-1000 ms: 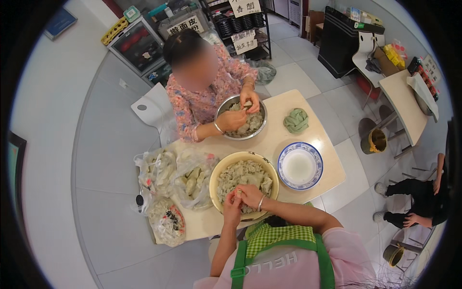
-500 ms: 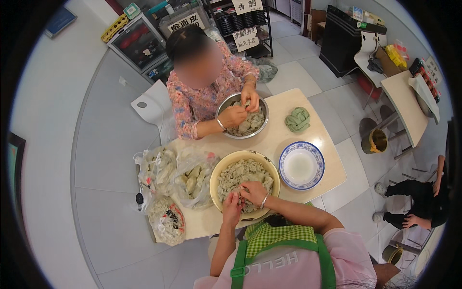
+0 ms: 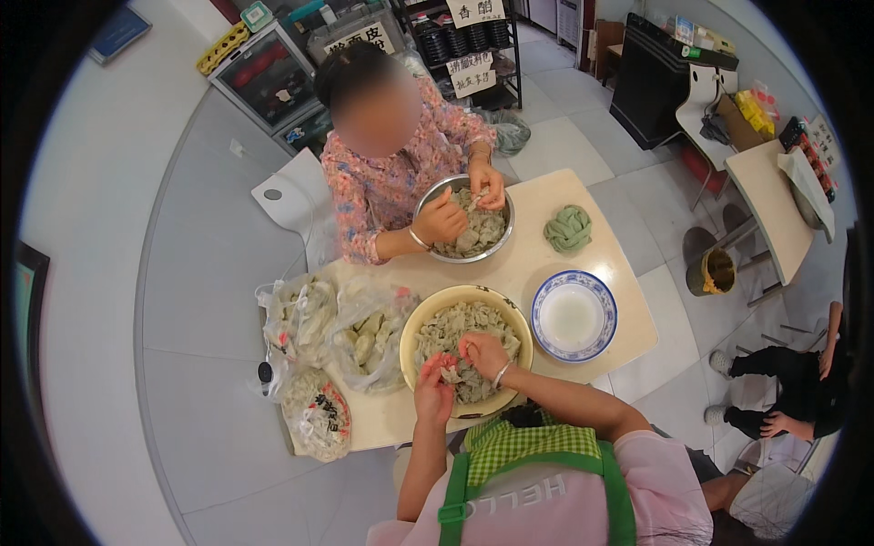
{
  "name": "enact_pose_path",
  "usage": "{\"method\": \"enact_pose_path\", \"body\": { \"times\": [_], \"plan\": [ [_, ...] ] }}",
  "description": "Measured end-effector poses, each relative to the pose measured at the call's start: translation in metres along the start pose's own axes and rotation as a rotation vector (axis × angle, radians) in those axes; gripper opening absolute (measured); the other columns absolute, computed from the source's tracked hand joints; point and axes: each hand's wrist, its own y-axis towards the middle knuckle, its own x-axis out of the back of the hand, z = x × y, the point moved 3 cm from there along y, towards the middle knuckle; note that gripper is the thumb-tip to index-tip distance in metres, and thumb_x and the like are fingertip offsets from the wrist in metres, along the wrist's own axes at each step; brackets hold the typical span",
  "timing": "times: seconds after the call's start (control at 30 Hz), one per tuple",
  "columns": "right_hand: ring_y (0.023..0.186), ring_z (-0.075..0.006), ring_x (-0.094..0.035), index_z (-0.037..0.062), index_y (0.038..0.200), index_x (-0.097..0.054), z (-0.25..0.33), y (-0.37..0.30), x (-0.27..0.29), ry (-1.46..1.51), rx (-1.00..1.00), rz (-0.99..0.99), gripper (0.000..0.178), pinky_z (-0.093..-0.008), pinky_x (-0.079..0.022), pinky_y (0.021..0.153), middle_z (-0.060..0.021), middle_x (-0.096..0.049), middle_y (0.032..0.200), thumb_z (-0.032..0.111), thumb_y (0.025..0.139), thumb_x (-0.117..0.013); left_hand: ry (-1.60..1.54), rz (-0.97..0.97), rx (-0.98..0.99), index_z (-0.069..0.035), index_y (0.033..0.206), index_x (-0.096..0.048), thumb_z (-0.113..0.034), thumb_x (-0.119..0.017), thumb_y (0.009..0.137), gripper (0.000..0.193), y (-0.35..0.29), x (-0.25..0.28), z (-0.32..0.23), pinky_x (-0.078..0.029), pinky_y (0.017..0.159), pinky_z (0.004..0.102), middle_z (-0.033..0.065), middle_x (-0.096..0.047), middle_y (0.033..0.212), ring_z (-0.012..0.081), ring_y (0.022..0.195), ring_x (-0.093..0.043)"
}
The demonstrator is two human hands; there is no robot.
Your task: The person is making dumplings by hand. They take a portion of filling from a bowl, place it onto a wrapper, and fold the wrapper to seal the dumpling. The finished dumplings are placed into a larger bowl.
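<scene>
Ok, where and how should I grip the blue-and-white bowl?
I'd take the blue-and-white bowl by its round right rim, coming from the right: the cream basin crowds its left. Keep it level; it seems to hold liquid.

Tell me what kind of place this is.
Probably a small eatery: there's a black rack of dark bottles, a second table, and a yellow basin heaped with pale pieces.

A green-checked apron (image 3: pixel 528 443) overlaps a pink shirt (image 3: pixel 663 473).
</scene>
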Motion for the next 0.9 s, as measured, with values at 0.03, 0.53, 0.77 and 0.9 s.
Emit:
{"method": "enact_pose_path", "body": {
  "times": [0.03,0.53,0.77,0.9],
  "plan": [
    [0.063,-0.0284,-0.054,0.003,0.075,-0.054,0.004,-0.004,-0.002,0.081,-0.013,0.032,0.008,-0.0357,-0.044,0.06,-0.0111,-0.055,0.065,0.004,0.073,-0.047,-0.026,0.031,0.031,-0.001,0.107,-0.047,-0.012,-0.041,0.088,0.023,0.002,0.002,0.001,-0.041,0.072,0.0294,0.0093,-0.052,0.101,0.0174,0.084,-0.05],
    [0.063,-0.039,-0.054,0.002,0.086,-0.045,0.0,-0.026,-0.028,-0.404,0.012,0.088,0.013,-0.0445,-0.043,0.056,-0.0212,-0.055,0.067,0.014,0.08,-0.045,0.358,-0.06,-0.092,0.001,0.095,-0.051,-0.016,-0.055,0.083,0.021,-0.012,0.005,0.015,-0.044,0.06,0.0218,0.0044,-0.056,0.083,0.0102,0.069,-0.052],
    [0.061,-0.0362,-0.055,0.0007,0.08,-0.045,0.001,-0.022,-0.032,-0.428,-0.037,0.136,0.015,-0.043,-0.043,0.055,-0.0203,-0.056,0.067,0.016,0.08,-0.045,0.378,-0.139,-0.11,-0.002,0.079,-0.051,-0.019,-0.058,0.082,0.018,-0.011,0.018,0.025,-0.038,0.046,0.0211,0.0018,-0.052,0.065,0.0085,0.052,-0.046],
    [0.076,-0.0333,-0.055,0.0023,0.078,-0.048,-0.01,-0.013,-0.039,-0.505,0.05,0.139,0.01,-0.0396,-0.043,0.063,-0.021,-0.056,0.075,0.012,0.076,-0.048,0.378,-0.157,-0.176,-0.002,0.081,-0.053,-0.017,-0.056,0.082,0.016,-0.012,0.017,0.022,-0.038,0.045,0.0212,0.0011,-0.052,0.063,0.0089,0.054,-0.046]
  ]
}}
